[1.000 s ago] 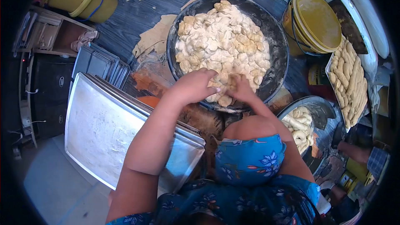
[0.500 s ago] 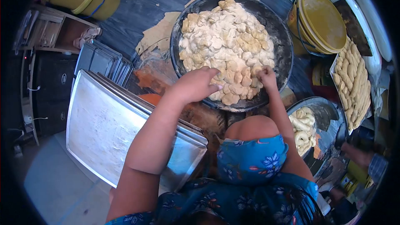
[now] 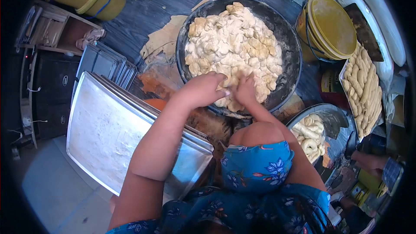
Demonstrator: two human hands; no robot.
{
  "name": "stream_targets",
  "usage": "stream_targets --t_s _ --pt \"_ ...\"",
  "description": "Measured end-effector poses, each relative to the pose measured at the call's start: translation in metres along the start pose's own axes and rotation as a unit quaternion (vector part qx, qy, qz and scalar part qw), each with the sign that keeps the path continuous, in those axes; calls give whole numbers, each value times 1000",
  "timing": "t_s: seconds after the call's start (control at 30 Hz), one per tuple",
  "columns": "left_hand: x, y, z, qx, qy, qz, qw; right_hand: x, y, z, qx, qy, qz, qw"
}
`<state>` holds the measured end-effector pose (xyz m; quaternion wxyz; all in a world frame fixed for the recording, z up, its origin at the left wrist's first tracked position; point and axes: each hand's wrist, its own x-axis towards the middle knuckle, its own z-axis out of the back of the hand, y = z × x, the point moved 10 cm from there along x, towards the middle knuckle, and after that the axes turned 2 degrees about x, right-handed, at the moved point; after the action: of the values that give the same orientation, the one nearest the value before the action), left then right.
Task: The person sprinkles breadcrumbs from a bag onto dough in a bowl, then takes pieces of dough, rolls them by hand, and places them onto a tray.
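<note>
A wide black basin (image 3: 291, 47) holds a heap of floured dough pieces (image 3: 236, 39), pale with tan patches. At the basin's near edge, my left hand (image 3: 203, 89) rests against the front of the heap, its thumb and index finger apart and its other fingers partly hidden. My right hand (image 3: 246, 90) reaches onto the dough just right of it, fingers stretched out and slightly blurred. Nothing shows held in either hand. Beneath them, some dough pieces are covered by the hands.
Metal trays (image 3: 112, 134) lean in a stack at the left. Right of the basin stand a lidded yellow bucket (image 3: 333, 26) and a tray of twisted dough strips (image 3: 362, 89). A tub (image 3: 340, 121) with dough coils (image 3: 310, 134) is nearer. Another person's arm (image 3: 368, 161) shows at lower right.
My right hand has moved left across the dough, from the heap's right front to beside my left hand, and its fingers have stretched out. My left hand has barely moved.
</note>
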<state>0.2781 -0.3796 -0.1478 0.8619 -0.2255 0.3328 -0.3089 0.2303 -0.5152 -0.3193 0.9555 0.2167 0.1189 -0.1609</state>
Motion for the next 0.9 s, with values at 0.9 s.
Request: stream_targets --t_s 0.9 --pt "-2 2 0 48 -21 10 999 41 -94 -10 58 7 -2 998"
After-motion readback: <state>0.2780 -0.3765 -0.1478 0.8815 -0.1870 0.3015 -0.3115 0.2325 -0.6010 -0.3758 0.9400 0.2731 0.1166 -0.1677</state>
